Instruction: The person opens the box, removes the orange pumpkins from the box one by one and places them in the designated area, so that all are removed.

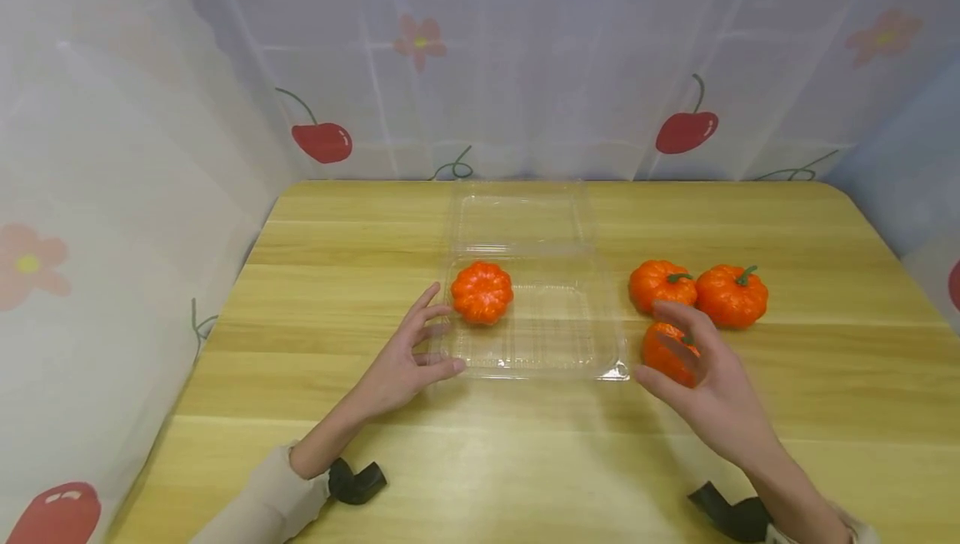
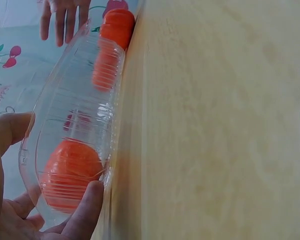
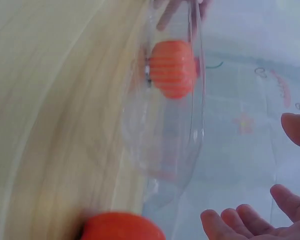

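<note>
A clear plastic clamshell container [image 1: 558, 336] stands on the table with its lid [image 1: 521, 219] folded back. One orange toy pumpkin [image 1: 482, 292] sits inside at the left end, no stem showing. My left hand [image 1: 408, 365] holds that end: the thumb is at the near rim and the fingers go along the side wall, as the left wrist view shows. On the right, my right hand [image 1: 708, 377] hovers with thumb and fingers apart, grasping nothing. It partly covers the nearest loose pumpkin [image 1: 663, 356]. Two green-stemmed pumpkins, one left [image 1: 660, 286] and one right [image 1: 732, 297], sit just beyond.
The wooden table [image 1: 525, 461] has its far edge against a curtain [image 1: 517, 69] printed with cherries and flowers. More of this cloth hangs at the left and right. Dark bands, one at the left wrist [image 1: 356, 484] and one at the right [image 1: 731, 515], stick out near the sleeves.
</note>
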Available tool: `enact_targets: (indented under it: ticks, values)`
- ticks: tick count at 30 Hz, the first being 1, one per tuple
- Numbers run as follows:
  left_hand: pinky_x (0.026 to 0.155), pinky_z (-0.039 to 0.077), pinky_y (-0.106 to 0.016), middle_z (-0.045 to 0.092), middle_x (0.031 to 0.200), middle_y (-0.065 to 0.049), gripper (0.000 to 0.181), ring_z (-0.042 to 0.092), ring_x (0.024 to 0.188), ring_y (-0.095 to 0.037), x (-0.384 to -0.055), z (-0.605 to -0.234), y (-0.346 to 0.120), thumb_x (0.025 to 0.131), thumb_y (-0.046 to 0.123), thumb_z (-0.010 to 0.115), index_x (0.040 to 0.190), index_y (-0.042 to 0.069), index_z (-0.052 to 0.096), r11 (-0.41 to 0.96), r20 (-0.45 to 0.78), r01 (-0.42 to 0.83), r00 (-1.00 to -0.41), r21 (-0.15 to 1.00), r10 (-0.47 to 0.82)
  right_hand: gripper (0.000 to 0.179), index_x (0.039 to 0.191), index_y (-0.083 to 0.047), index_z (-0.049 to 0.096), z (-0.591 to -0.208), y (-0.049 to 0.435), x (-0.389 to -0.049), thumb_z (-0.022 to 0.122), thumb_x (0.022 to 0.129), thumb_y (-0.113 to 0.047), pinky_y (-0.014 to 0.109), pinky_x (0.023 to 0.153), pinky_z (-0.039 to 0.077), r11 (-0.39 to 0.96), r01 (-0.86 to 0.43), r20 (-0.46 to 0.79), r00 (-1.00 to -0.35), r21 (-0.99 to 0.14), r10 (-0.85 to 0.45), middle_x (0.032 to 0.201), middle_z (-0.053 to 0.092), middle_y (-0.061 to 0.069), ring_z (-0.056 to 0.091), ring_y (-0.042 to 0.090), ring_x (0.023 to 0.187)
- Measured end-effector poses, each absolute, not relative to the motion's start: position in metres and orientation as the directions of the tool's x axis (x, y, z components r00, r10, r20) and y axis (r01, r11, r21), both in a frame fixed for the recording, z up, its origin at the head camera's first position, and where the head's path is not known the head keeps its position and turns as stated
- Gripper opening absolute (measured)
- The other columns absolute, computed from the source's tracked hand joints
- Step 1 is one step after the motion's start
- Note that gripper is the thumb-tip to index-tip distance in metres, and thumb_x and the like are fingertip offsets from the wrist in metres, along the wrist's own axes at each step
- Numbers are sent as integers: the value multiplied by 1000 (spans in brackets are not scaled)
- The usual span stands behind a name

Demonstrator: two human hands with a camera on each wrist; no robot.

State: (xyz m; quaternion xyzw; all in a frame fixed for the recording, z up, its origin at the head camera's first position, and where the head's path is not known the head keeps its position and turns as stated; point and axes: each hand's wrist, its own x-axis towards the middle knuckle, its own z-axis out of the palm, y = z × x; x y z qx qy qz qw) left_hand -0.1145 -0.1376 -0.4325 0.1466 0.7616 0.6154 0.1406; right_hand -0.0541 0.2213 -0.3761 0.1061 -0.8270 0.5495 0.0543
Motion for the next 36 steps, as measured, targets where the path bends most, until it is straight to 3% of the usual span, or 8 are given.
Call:
enact_targets:
  ticks: [7, 12, 19, 26, 33, 36]
  values:
    - [95, 51, -41, 25, 158, -6, 92, 38, 137, -37, -114, -432, -139, 85, 12, 78, 157, 19, 22, 202, -30, 54, -918, 978, 395, 58, 142, -3, 43, -378, 188, -72, 70, 90, 0, 20, 101, 43, 271, -235, 177, -959, -933, -223, 143, 42, 7, 43, 24, 131]
    - [95, 52, -42, 27, 157, -8, 94, 37, 138, -37, -112, -433, -140, 85, 15, 79, 158, 18, 20, 209, -41, 47, -917, 977, 397, 56, 141, -2, 41, -385, 167, -88, 66, 92, 1, 35, 101, 47, 226, -165, 101, -958, -960, -270, 144, 40, 11, 38, 33, 134]
    - [90, 55, -41, 21, 159, -3, 89, 37, 138, -37, -114, -435, -139, 86, 11, 78, 156, 19, 25, 210, -46, 44, -914, 977, 403, 61, 143, -1, 39, -390, 141, -115, 68, 90, -4, 53, 105, 41, 215, -90, 24, -956, -973, -292, 150, 36, 13, 33, 39, 139]
    - [90, 55, -40, 13, 162, 3, 85, 37, 138, -38, -115, -434, -139, 85, 14, 79, 154, 16, 30, 210, -44, 46, -913, 977, 405, 74, 151, -8, 30, -395, 117, -138, 68, 88, -7, 60, 106, 37, 248, -22, -60, -946, -968, -318, 158, 23, 14, 22, 40, 144]
    - [90, 55, -38, 26, 157, -5, 91, 38, 136, -38, -115, -432, -138, 85, 12, 79, 157, 20, 23, 188, -24, 57, -914, 980, 404, 88, 156, -15, 20, -403, 97, -151, 74, 87, -16, 60, 108, 33, 300, 29, -136, -930, -954, -342, 159, 19, 12, 23, 38, 143]
    - [89, 55, -37, 23, 159, -2, 89, 40, 136, -37, -116, -433, -136, 85, 11, 79, 156, 19, 26, 188, -16, 65, -917, 980, 399, 92, 157, -15, 17, -407, 94, -154, 76, 86, -15, 57, 107, 35, 282, 40, -141, -926, -959, -351, 158, 22, 13, 27, 36, 141]
